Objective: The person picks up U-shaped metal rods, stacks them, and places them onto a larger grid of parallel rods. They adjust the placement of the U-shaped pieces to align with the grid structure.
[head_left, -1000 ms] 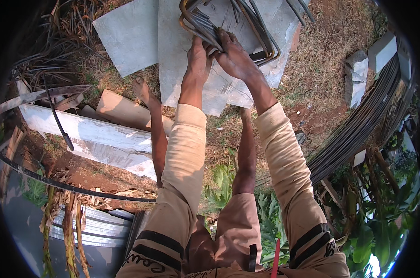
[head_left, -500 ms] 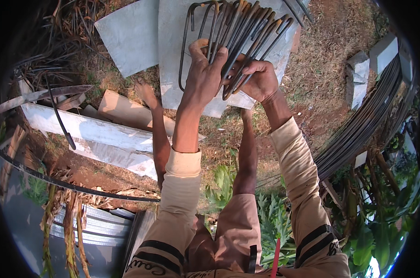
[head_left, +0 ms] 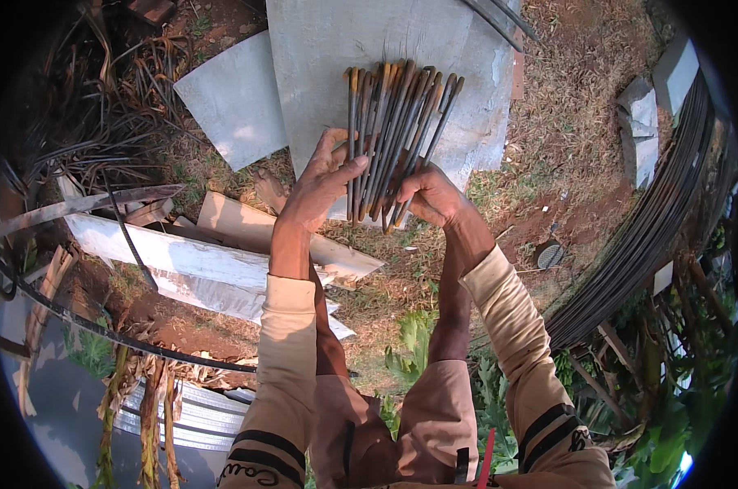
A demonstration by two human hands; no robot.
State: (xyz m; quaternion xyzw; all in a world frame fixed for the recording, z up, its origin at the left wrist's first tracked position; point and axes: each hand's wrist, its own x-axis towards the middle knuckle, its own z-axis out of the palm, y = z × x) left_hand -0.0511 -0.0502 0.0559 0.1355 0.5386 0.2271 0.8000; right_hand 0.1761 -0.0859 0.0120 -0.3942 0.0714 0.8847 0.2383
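A bundle of several bent steel rebar stirrups [head_left: 395,134], dark with rusty bends, is squeezed together between my hands. The stirrups stand nearly edge-on, fanned slightly apart at the far end. My left hand [head_left: 318,189] presses the bundle's left side, thumb on the near face and fingers beyond the outermost rods. On the right side near the lower ends, my right hand [head_left: 436,196] is closed round the rods; some of its fingers are hidden behind them. Below the bundle lies a large grey flat sheet [head_left: 320,65] on the ground.
A tangle of bent rods [head_left: 67,155] lies at far left, beside a smaller grey sheet [head_left: 234,102] and white boards [head_left: 173,248]. Long rods [head_left: 630,269] curve along the right, near broken pale blocks [head_left: 639,130]. Two dark bars [head_left: 499,20] lie at the top.
The stirrups have turned from showing their open loops to nearly edge-on, gathered tighter. Both hands have moved a little lower in view and sit at the bundle's two sides.
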